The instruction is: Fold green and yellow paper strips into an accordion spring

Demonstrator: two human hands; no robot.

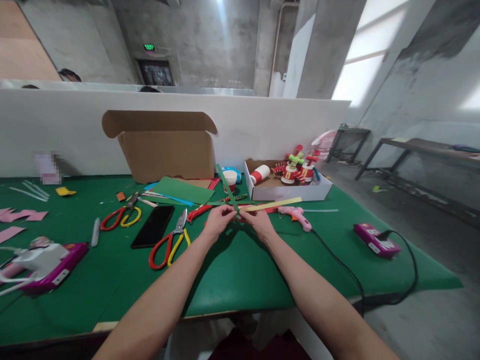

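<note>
My left hand point(219, 220) and my right hand point(258, 221) meet over the green table, fingertips pinched close together. Between them, a green paper strip point(227, 187) rises up and away, and a yellow paper strip point(283, 203) points right from my right fingers. The strips come together at my fingertips, where the exact join is hidden. Just right of my right hand lies a pink glue gun point(298, 217) with an orange trigger. Beyond my hands stand a paper cup point(229, 182) and a folded green paper spring point(240, 197). Red-and-yellow-handled scissors point(170, 242) lie left of my left hand.
A white box point(288, 193) holds decorated paper cups point(289, 174). A black phone point(153, 227), a second pair of scissors point(122, 215), green paper sheets point(183, 190) and a cardboard box point(168, 155) lie leftward. Purple power strips point(376, 240) sit at both sides; a cable trails right.
</note>
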